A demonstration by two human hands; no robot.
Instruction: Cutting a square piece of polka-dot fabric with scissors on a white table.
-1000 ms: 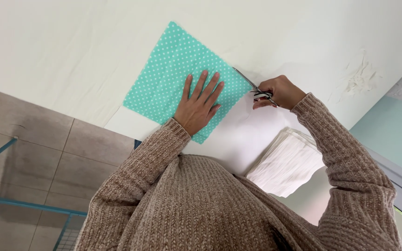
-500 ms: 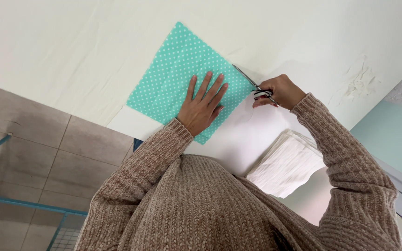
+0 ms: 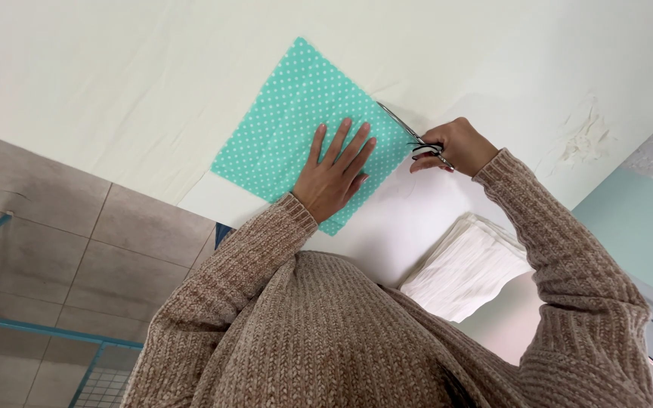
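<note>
The left hand [image 3: 332,175] lies flat on the cloth [image 3: 296,121], a teal square with small white dots, fingers spread and palm pressed down near the cloth's right corner. It grips nothing; it only bears on the fabric. The cloth rests on a white table [image 3: 115,68], one corner pointing away from the person and another reaching close to the near table edge.

The right hand [image 3: 455,146] is closed around the dark handles of the scissors [image 3: 410,136], fingers curled through the loops. The blades point up and left along the cloth's right edge, touching it just beside the left fingertips. The blades look nearly together, though how far they part cannot be told at this size.

A stack of white folded cloths [image 3: 466,268] sits on the table near the person's right elbow, well apart from the teal piece. Both arms wear a brown knit sweater [image 3: 326,332]. Grey floor tiles [image 3: 54,227] show to the left, below the table.
</note>
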